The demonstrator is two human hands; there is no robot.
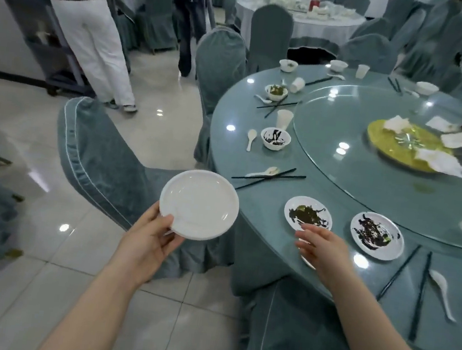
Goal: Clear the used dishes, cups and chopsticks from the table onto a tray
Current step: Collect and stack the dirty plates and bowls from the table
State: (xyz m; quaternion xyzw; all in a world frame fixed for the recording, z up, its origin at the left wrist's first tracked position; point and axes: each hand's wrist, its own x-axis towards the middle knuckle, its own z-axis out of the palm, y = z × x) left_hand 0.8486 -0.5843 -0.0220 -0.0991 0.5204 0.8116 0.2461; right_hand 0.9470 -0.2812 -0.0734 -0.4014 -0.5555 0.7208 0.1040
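Note:
My left hand (pixel 155 235) grips a clean-looking white plate (pixel 199 204) by its near rim, holding it in the air beside the round table (pixel 255 154). My right hand (pixel 322 248) is over the table's near edge, fingers straight, fingertips at the near rim of a white plate smeared with dark sauce (pixel 308 213). A white sliver shows under that hand; I cannot tell what it is. A second smeared plate (pixel 377 235) lies to the right. Black chopsticks (pixel 267 177) and a white spoon (pixel 263 173) lie behind the plates.
Further along the rim are a dirty bowl (pixel 275 138), a cup (pixel 284 119), more bowls, spoons and chopsticks. The glass turntable (pixel 367 191) carries a yellow platter (pixel 402 143) with napkins. Covered chairs (pixel 104 156) crowd the table. Two people stand by a grey cart (pixel 37 34) at the far left.

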